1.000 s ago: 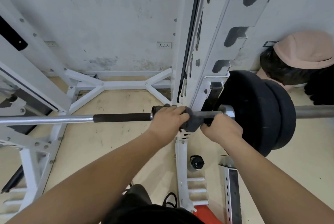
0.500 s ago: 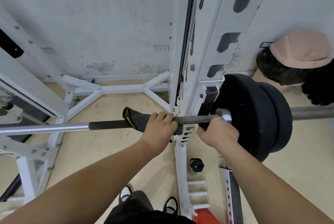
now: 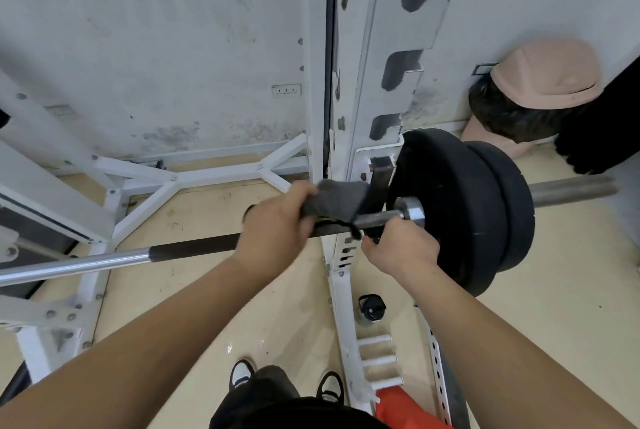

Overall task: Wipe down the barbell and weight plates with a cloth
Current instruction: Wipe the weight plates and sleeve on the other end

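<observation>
left hand (image 3: 277, 224) fingers grip cloth (image 3: 334, 201) on barbell (image 3: 194, 245) | right hand (image 3: 401, 246) clasps barbell | beige floor (image 3: 554, 290)

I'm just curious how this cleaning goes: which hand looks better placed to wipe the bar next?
Probably the left hand. It grips the cloth bunched over the bar, so it can slide along it. The right hand holds the bar by the plates, apparently steadying it.
</observation>
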The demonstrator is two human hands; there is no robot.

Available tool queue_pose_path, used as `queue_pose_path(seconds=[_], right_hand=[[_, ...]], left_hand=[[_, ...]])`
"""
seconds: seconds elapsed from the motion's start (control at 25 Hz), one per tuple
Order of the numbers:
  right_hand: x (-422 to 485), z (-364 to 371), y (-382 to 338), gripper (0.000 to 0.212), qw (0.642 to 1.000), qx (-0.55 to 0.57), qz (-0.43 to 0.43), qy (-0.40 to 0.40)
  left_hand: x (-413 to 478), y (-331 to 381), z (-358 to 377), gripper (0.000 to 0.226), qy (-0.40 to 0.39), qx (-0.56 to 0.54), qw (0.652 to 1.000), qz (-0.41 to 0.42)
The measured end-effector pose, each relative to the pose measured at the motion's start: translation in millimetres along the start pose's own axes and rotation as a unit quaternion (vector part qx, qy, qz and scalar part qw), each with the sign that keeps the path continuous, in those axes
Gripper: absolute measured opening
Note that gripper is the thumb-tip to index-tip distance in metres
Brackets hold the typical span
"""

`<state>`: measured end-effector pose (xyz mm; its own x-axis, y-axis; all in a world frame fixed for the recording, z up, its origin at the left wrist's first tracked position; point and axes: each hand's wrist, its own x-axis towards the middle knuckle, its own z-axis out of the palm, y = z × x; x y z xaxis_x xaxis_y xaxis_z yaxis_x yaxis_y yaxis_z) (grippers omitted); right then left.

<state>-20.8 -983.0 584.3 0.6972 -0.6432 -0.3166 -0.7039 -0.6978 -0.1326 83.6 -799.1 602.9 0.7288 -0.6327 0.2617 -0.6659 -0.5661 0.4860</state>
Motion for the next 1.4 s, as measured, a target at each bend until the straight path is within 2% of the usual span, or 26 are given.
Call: queue_pose_path(seconds=[0.08,0.16,0.24,0.36,0.52,0.64,0.76,0.84,0.92,1.04,1.12,1.28,1.4], right_hand=[[-0.7,-1.5,-1.1,0.021,1.000,0.014,0.000,0.004],[-1.4,0.8,-2.0,0.015,1.000,0.020,-0.009,0.012],[-0.1,3.6,-0.8,0.015,1.000,0.024,-0.009,0.018],[2.0,3.7,0.2,0.018,1.000,0.021,-0.002,0.011],[0.6,2.8,-0.3,0.030,1.000,0.006,0.008,-0.006],[-2.9,-5.7,-3.9,0.045,0.997,-0.073,0.005,-0.024],[-9.7,-13.9,-22.5,0.035,0.971,-0.211,-0.092,0.061],[-16.1,-15.5,-47.7,0.021,0.955,-0.219,-0.169,0.108],[-20.0,-16.1,-78.7,0.008,0.945,-0.205,-0.228,0.118],[-17.4,-11.3,-113.4,0.018,0.949,-0.142,-0.265,0.091],[-13.7,-6.3,-125.7,0.022,0.955,-0.102,-0.267,0.079],[-8.9,8.5,-150.6,0.028,0.962,-0.077,-0.260,0.002],[-7.8,16.0,-171.5,0.023,0.960,-0.082,-0.259,-0.066]], left_hand=[[13.9,23.0,27.8,0.026,-0.121,0.010,0.992,0.022],[23.5,27.1,54.7,0.026,-0.227,0.078,0.971,0.016],[34.8,21.1,64.5,0.024,-0.267,0.085,0.960,0.000],[46.1,13.1,61.8,0.024,-0.316,0.031,0.948,-0.002],[30.1,-1.1,46.9,0.026,-0.294,0.037,0.955,0.021],[4.3,-45.9,9.7,0.021,-0.288,0.076,0.954,-0.019],[-8.8,-80.5,-18.1,0.021,-0.294,0.130,0.944,-0.072],[-3.7,-65.3,-8.3,0.022,-0.277,0.118,0.951,-0.074],[-4.8,-44.9,15.7,0.029,-0.239,0.108,0.965,-0.020],[-18.0,-54.6,22.2,0.033,-0.168,0.091,0.979,0.065],[-32.4,-89.6,-8.0,0.031,-0.182,0.056,0.981,0.027],[-65.6,-173.0,-74.1,0.023,-0.188,0.083,0.973,-0.107],[-58.1,-158.8,-70.9,0.022,-0.153,0.105,0.971,-0.148]])
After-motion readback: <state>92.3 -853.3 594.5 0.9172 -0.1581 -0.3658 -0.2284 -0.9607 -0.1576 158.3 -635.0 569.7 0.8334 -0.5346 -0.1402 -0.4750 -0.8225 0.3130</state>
